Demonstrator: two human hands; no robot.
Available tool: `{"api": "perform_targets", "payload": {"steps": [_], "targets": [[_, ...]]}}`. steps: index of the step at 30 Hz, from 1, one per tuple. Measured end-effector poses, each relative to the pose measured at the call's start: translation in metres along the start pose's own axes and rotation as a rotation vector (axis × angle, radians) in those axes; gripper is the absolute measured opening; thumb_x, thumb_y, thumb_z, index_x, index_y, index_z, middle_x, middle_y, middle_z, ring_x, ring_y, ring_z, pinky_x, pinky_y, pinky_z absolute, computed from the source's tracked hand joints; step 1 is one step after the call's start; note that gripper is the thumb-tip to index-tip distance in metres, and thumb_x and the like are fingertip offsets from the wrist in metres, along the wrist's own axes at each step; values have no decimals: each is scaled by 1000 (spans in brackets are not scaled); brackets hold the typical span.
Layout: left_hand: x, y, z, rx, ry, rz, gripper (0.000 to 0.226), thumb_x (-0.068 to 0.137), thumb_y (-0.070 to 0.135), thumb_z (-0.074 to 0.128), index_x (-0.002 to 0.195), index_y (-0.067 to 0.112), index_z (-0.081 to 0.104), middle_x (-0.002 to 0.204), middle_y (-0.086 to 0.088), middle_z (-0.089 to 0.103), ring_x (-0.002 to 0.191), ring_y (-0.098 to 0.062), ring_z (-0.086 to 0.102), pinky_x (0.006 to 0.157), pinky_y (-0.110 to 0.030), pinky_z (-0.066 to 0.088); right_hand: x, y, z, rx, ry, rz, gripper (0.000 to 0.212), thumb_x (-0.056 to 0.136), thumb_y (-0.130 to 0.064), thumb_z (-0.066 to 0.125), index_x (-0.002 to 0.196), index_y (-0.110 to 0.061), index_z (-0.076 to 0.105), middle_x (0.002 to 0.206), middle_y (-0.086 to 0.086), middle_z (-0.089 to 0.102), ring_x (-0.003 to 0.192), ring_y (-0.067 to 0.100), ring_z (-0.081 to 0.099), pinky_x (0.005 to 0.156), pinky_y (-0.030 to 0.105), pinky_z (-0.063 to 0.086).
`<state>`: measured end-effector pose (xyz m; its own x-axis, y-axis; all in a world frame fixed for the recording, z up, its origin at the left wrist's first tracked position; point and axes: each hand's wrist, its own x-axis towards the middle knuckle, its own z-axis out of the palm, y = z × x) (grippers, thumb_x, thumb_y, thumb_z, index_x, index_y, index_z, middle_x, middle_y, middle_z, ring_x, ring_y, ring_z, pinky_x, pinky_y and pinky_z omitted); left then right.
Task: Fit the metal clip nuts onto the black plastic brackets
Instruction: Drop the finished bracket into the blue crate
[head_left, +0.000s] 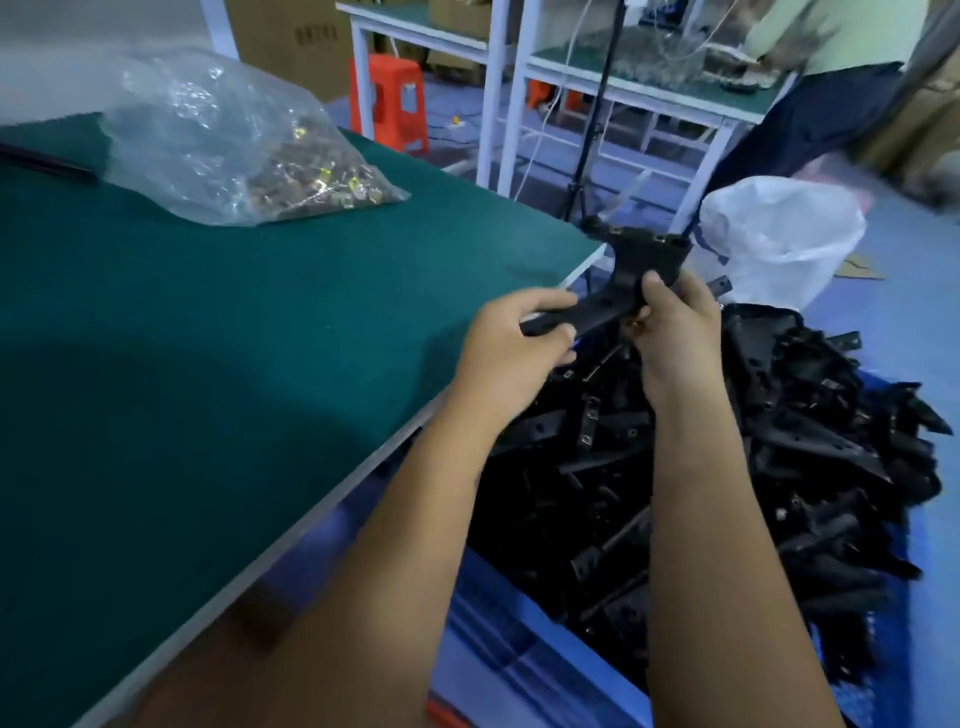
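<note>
while both hands hold one black bracket (631, 280) above the heaped crate (727, 467), left hand (511, 345) curled round its arm, right hand (675, 322) pinching its middle, it looks stiff, light; best held by its arm

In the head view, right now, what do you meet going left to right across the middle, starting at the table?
Green table → clear bag of clip nuts → left hand → black bracket held by both hands → right hand → white plastic bag.
</note>
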<state>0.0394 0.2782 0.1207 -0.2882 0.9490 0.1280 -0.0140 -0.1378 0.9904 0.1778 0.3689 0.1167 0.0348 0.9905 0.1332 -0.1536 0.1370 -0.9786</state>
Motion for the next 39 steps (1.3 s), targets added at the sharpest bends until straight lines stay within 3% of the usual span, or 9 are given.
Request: {"api": "perform_targets", "payload": {"steps": [6,9,12,16,19,23,27,33,39], "targets": [[-11,-68,5,267,-118,-195,32,92,12,65,95,45,65,107,10,68,87,-15,69,86,-38,59,8,34,-37,-561,-117,95,8,85,-7,70,92,-8,67,73,0,67,53,3,59,52,18,45],[-13,-92,-7,342,-97,-231,30,93,10,61,109,36,64,119,1,64,96,-16,64,75,-7,48,11,52,-24,-770,-211,117,16,82,-12,76,89,-9,62,84,8,68,74,22,64,64,32,50],[-17,-111,-14,455,-168,-346,34,94,17,60,124,34,61,115,2,62,82,-10,61,59,-6,42,16,64,-18,-1066,-286,206,23,82,-19,76,79,-7,56,73,9,62,65,25,59,54,29,42],[-25,-122,-13,574,-484,-601,43,95,33,61,137,36,54,141,5,52,123,-14,53,104,-24,42,13,71,-18,-1246,-282,355,13,84,-6,64,90,4,60,79,18,62,66,28,56,60,35,46],[-19,-108,-10,618,-562,-583,46,97,35,58,142,32,50,147,4,47,130,-14,48,104,-22,36,5,65,-14,-1139,-131,198,17,87,-9,59,96,4,66,77,21,66,61,30,55,55,38,47],[0,-53,-2,576,-467,-363,33,97,26,52,129,29,60,134,1,60,120,-16,57,99,-25,42,-3,32,12,-878,133,-55,18,92,-15,49,77,-13,59,63,0,56,55,21,48,48,26,31],[12,12,-12,391,-351,-151,22,98,17,47,85,26,61,91,-5,65,82,-19,60,73,-29,53,-6,-6,61,-546,241,-206,13,91,-19,51,83,-18,61,75,-3,60,68,15,51,53,19,33],[-4,49,-95,266,40,-22,32,97,2,40,73,15,56,67,6,60,50,6,55,45,-6,38,-33,-22,180,-316,-102,-289,15,88,-16,53,77,-17,63,78,2,65,75,16,57,65,28,38],[-48,36,-204,470,528,-43,19,80,12,41,69,12,57,67,-5,62,66,-22,56,63,-35,44,-111,0,309,-503,-673,-362,19,89,-18,50,74,-18,61,77,-4,64,77,17,58,66,31,44]]}}
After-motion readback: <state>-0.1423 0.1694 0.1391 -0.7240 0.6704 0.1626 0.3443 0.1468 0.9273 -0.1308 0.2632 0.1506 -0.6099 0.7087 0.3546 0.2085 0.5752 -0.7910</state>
